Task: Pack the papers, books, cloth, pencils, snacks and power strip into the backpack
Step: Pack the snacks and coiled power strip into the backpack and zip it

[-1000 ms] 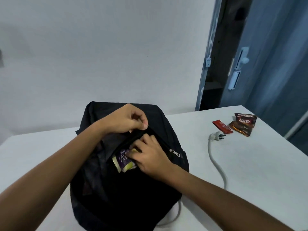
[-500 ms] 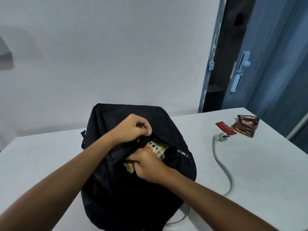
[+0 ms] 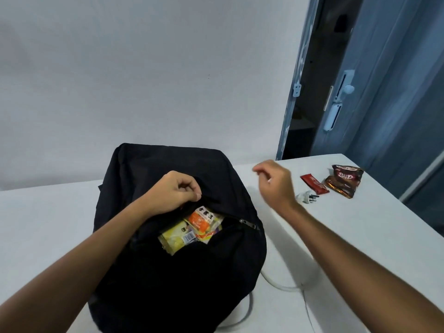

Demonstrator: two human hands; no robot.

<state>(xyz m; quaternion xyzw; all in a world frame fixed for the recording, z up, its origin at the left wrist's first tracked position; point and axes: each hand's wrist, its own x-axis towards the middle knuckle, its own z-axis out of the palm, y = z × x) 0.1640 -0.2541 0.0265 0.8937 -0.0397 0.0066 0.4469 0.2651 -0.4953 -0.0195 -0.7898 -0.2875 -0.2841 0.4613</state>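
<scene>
A black backpack (image 3: 168, 272) stands on the white table (image 3: 360, 236), its front pocket unzipped. My left hand (image 3: 175, 192) pinches the upper edge of that pocket and holds it apart. Inside the pocket lie an orange snack packet (image 3: 203, 218) and a yellow snack packet (image 3: 174, 237). My right hand (image 3: 274, 181) hovers empty above the table, right of the backpack, fingers loosely curled and apart. Further right lie a red snack bar (image 3: 314, 184) and a dark brown snack bag (image 3: 344, 180). The power strip's white plug (image 3: 307, 197) rests beside my right wrist; its cable (image 3: 281, 286) runs under my arm.
A pale wall rises just behind the table. To the right stands a blue door (image 3: 396, 80) with a light handle (image 3: 336, 104), ajar onto a dark gap. The table's right edge runs diagonally close to the snacks.
My right hand let go of the snack packets in the pocket, came out and swung right toward the snacks on the table. My left hand kept its hold on the pocket edge.
</scene>
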